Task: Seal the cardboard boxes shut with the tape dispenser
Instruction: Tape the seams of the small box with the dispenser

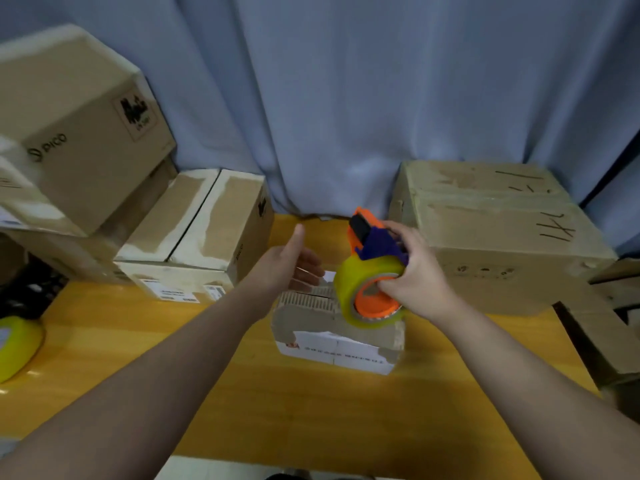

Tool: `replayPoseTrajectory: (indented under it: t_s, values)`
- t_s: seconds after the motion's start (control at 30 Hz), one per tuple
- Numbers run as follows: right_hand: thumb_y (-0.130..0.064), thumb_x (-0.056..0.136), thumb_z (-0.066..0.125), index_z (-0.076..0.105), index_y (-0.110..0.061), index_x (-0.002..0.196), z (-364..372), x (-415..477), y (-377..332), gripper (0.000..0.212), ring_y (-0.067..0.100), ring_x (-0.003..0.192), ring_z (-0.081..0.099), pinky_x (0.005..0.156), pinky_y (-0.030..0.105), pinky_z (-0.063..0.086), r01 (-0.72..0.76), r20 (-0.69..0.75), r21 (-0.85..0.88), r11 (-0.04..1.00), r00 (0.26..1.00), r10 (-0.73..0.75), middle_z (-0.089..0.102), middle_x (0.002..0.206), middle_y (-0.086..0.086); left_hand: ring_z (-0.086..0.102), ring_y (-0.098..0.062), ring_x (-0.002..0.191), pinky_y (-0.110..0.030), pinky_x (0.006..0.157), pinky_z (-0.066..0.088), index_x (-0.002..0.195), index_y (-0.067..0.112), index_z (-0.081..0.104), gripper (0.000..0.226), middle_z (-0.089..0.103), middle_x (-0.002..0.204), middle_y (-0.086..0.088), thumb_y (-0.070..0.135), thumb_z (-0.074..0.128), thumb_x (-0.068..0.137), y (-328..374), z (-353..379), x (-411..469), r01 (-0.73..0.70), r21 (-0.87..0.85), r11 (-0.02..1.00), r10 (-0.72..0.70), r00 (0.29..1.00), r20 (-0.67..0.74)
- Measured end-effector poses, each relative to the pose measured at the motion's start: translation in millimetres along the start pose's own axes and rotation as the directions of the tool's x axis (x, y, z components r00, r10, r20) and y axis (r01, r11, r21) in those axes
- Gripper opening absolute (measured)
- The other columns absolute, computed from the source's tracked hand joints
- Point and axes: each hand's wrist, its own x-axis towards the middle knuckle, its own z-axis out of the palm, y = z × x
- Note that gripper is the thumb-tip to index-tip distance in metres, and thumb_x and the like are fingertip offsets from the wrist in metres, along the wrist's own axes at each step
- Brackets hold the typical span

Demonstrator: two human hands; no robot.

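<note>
A small cardboard box (332, 327) with white labels stands in the middle of the yellow table (242, 393). My right hand (415, 271) grips an orange and purple tape dispenser (372, 244) loaded with a yellowish tape roll (349, 282), held over the box's top right. My left hand (287, 261) hovers just left of the dispenser above the box's far left, thumb raised and fingers stretched toward the roll. A clear strip of tape seems to run between its fingers and the roll, but the blur hides any grip.
A taped box (194, 233) sits at the left with a bigger box (79, 133) stacked behind it. A large box (491, 230) stands at the right. A spare tape roll (17, 344) lies at the table's left edge. A blue curtain (346, 98) hangs behind.
</note>
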Motion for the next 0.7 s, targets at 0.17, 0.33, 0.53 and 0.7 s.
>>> replayPoseTrajectory:
  t_s: [0.17, 0.33, 0.53, 0.7]
  values:
    - [-0.015, 0.059, 0.073, 0.042, -0.052, 0.117, 28.0, 9.5, 1.9, 0.075, 0.006, 0.102, 0.059, 0.084, 0.029, 0.05, 0.009, -0.009, 0.015, 1.0, 1.0, -0.009, 0.059, 0.112, -0.012, 0.068, -0.023, 0.071, -0.033, 0.067, 0.055, 0.091, 0.003, 0.066, 0.089, 0.072, 0.076, -0.009, 0.083, 0.036, 0.067, 33.7, -14.1, -11.3, 0.22, -0.076, 0.973, -0.203, 0.963, 0.179]
    - [-0.019, 0.064, 0.071, 0.046, -0.025, 0.134, 40.0, 18.4, 5.7, 0.075, 0.021, 0.115, 0.052, 0.097, 0.043, 0.045, 0.051, 0.012, -0.146, 0.988, 0.999, -0.05, 0.056, 0.126, -0.002, 0.067, -0.019, 0.069, -0.026, 0.059, 0.054, 0.094, 0.002, 0.066, 0.056, 0.072, 0.075, -0.008, 0.056, 0.053, 0.088, 41.0, -26.0, -12.4, 0.171, -0.011, 0.985, -0.167, 0.97, 0.176]
    - [-0.023, 0.065, 0.083, 0.027, -0.037, 0.143, 37.5, 27.8, 6.4, 0.097, 0.02, 0.122, 0.045, 0.104, 0.04, 0.041, 0.095, 0.247, -0.332, 0.938, 0.969, -0.011, 0.046, 0.134, -0.002, 0.065, -0.017, 0.065, -0.024, 0.06, 0.051, 0.079, 0.006, 0.067, 0.022, 0.07, 0.071, -0.007, 0.021, 0.059, 0.093, 46.7, -38.5, -6.6, 0.053, 0.295, 0.954, -0.102, 0.983, 0.155]
    - [-0.029, 0.072, 0.08, 0.007, -0.066, 0.132, 30.2, 29.6, -14.1, 0.101, 0.015, 0.113, 0.054, 0.096, 0.035, 0.048, 0.127, 0.381, -0.241, 0.962, 0.924, -0.027, 0.038, 0.136, -0.004, 0.056, -0.014, 0.056, -0.019, 0.052, 0.042, 0.076, 0.007, 0.062, 0.026, 0.062, 0.064, -0.004, 0.024, 0.056, 0.095, 68.3, -53.1, 5.8, 0.01, 0.478, 0.878, -0.115, 0.975, 0.19]
